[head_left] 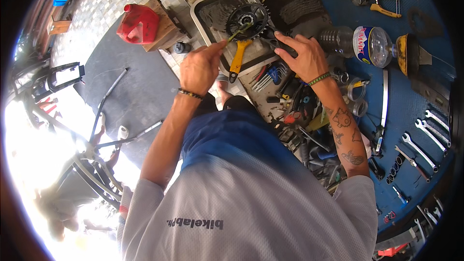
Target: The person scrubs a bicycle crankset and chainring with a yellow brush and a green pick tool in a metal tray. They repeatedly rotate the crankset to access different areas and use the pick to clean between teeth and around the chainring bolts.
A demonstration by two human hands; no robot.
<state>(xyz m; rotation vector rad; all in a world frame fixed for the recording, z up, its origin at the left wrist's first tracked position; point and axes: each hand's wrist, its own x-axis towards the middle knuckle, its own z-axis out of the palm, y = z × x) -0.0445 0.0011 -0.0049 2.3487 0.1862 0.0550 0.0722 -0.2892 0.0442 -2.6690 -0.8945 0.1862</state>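
My left hand (199, 70) is closed on a slim yellow-green tool (238, 32), its far end at the middle of a black bicycle crankset (265, 15). What kind of tip it has is too small to tell. My right hand (305, 57) grips the black crank arm, thumb and fingers around it, keeping the toothed chainring over a metal tray (195, 15). Wet, dark liquid shows in the tray. A yellow handle (237, 62) with a black end lies across the tray's near rim, below the chainring; its other end is hidden.
A red jug (138, 24) stands by a wooden block (166, 28) at left. Right of the tray are a clear plastic bottle (372, 46), yellow-handled pliers (382, 4) and hex keys (271, 75). Several wrenches (419, 152) lie on the blue mat. Loose tools crowd beneath my right forearm.
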